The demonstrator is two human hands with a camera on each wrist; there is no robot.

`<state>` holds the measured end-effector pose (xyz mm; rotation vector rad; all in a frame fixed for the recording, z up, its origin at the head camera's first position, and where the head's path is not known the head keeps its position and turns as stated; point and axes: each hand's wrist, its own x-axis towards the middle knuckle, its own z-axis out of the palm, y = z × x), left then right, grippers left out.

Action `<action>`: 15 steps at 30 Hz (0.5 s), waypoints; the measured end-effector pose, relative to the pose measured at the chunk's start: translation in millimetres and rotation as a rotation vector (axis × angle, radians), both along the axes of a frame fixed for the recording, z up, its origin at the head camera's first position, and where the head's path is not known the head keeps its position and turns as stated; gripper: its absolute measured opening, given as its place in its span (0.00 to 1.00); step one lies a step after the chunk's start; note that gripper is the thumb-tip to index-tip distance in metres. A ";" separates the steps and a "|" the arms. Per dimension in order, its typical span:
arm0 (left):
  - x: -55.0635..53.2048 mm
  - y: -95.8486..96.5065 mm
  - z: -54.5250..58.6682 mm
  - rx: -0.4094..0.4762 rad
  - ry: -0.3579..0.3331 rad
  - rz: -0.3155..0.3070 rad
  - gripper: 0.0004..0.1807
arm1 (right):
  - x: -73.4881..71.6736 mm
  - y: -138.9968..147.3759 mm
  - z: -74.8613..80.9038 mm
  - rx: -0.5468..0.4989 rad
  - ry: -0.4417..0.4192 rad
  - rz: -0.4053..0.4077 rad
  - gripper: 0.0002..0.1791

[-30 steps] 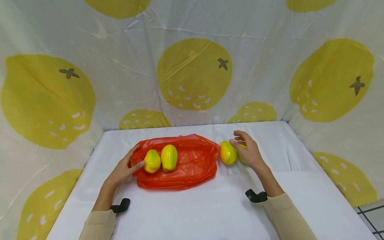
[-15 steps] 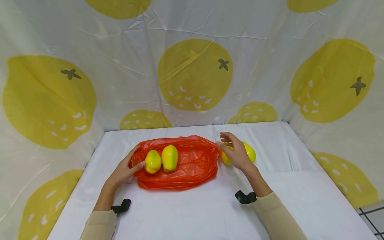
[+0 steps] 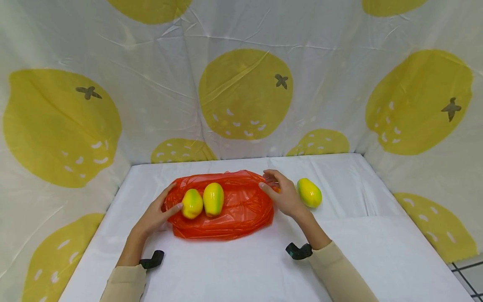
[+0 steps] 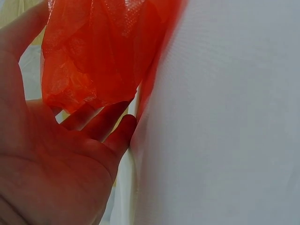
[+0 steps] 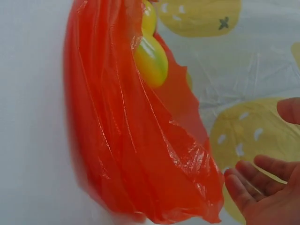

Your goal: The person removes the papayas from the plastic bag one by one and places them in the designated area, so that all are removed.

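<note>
A red plastic bag [image 3: 245, 209] lies wide on the white table. Two glossy yellow-green mangoes [image 3: 192, 204] rest at its left part; one of them [image 5: 151, 61] shows past the bag's edge in the right wrist view. My left hand [image 3: 156, 214] spans the bag's left end, thumb near the left mango, and its relaxed fingers [image 4: 119, 129] touch the plastic in the left wrist view. My right hand [image 3: 283, 195] is at the bag's right end, palm inward, fingers apart and loosely bent. Only an orange-yellow sliver of another fruit [image 3: 277, 189] shows between its fingers.
Another mango [image 3: 309, 193] lies on the table right of my right hand. White cloth [image 3: 226, 268] covers the table. Lemon-print sheets [image 3: 241, 37] hang behind it and at both sides. Black bands with stubs [image 3: 299, 251] sit on both wrists.
My right hand has moved left, from over the right-hand mangoes to the bag's right end. The far-right mango is now uncovered, the other mostly hidden. The left hand stays in place.
</note>
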<state>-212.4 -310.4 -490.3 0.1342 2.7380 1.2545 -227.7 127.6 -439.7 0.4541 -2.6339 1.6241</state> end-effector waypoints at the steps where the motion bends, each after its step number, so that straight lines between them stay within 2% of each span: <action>1: 0.1 -0.1 0.4 0.000 0.001 -0.001 0.50 | 0.0 -2.1 -1.0 0.002 0.007 0.005 0.32; 6: -0.3 -0.4 1.9 -0.004 0.008 -0.003 0.50 | 0.9 -12.8 -4.7 -0.004 0.035 0.036 0.33; 15: -0.6 0.2 1.3 0.004 0.006 -0.012 0.50 | 2.5 -32.0 -10.1 -0.039 0.026 0.069 0.30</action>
